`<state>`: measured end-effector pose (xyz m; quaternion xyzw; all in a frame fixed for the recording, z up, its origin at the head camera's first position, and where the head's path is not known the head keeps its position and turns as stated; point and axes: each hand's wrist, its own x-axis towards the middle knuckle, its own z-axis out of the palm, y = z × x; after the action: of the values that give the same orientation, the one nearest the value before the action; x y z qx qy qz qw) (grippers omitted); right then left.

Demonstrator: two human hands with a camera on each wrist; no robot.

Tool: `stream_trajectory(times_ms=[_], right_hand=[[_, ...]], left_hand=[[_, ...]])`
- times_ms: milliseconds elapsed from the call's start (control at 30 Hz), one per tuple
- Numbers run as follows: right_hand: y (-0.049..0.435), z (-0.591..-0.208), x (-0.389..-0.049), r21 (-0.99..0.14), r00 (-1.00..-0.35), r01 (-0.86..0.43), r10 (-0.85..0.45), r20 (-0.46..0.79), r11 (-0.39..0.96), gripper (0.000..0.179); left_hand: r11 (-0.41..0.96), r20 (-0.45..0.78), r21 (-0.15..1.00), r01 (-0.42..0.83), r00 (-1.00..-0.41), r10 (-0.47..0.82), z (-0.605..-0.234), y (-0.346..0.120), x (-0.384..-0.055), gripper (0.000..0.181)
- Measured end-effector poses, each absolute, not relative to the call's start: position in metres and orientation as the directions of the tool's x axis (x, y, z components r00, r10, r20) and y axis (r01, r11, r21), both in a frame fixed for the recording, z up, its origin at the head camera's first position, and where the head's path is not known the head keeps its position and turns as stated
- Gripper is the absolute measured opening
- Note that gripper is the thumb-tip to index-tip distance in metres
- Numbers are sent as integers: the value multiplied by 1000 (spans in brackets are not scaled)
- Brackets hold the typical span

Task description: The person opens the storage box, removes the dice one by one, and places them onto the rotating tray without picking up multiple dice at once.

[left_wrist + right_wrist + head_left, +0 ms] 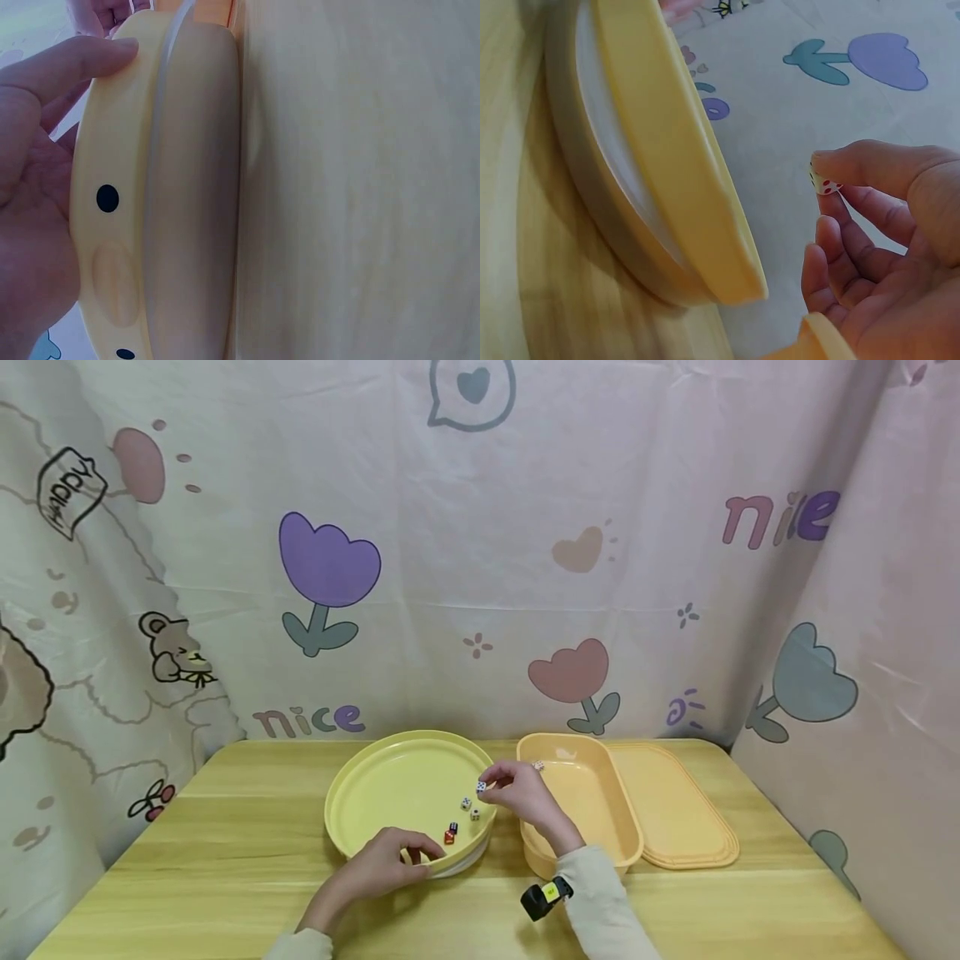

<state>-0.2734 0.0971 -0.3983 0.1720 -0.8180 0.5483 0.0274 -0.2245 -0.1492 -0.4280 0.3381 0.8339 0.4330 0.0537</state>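
Fingers [857, 244] around partly hidden white die [825, 184]

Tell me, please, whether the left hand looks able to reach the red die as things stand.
Probably yes: the left hand grips the yellow tray near the red die, with nothing visible in the way.

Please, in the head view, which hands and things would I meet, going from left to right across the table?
Left hand gripping the round yellow tray → red die → right hand pinching a white die → flat orange lid.
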Motion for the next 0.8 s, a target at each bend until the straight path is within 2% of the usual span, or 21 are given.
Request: stream_trajectory(times_ms=[633,800], right_hand=[[89,-404,-273,-818,-895,-403,-365,258,409,12],[89,-404,-272,-806,-888,-416,-379,261,420,17]], left_hand=[[382,209,763,521,-759,617,-429,-149,-225,16],[386,207,763,518,-762,614,-430,-149,-225,17]])
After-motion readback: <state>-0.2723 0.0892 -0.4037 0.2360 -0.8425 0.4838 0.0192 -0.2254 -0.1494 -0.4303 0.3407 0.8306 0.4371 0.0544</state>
